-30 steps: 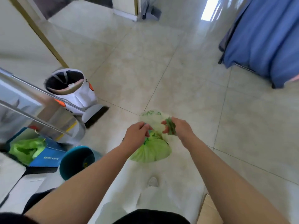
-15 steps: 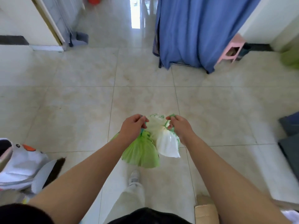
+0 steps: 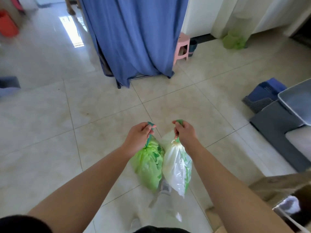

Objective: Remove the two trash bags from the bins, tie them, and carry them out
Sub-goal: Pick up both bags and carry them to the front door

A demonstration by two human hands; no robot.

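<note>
Both arms reach forward over a pale tiled floor (image 3: pixel 101 115), each hand carrying one trash bag by its gathered top. The left hand (image 3: pixel 138 137) is clenched around the twisted teal-green neck of the green trash bag (image 3: pixel 149 165), a short end of the neck poking up past the knuckles. The right hand (image 3: pixel 184 132) is fisted the same way around the green neck of the white translucent trash bag (image 3: pixel 176 170) — its end also shows above the fingers. The two bags hang clear of the floor, side by side and touching along their flanks, the green one on the left. Below them a light shoe (image 3: pixel 165 186) shows between the bags.

Ahead, a blue curtain (image 3: pixel 133 36) drapes down to the tiles, with a pink plastic stool (image 3: pixel 181 46) just beside its right edge. Further right, near the wall, a bin lined with a green bag (image 3: pixel 234 39) stands on the floor — blurred. A grey tray (image 3: pixel 296 101) sits at the right edge of the view.
</note>
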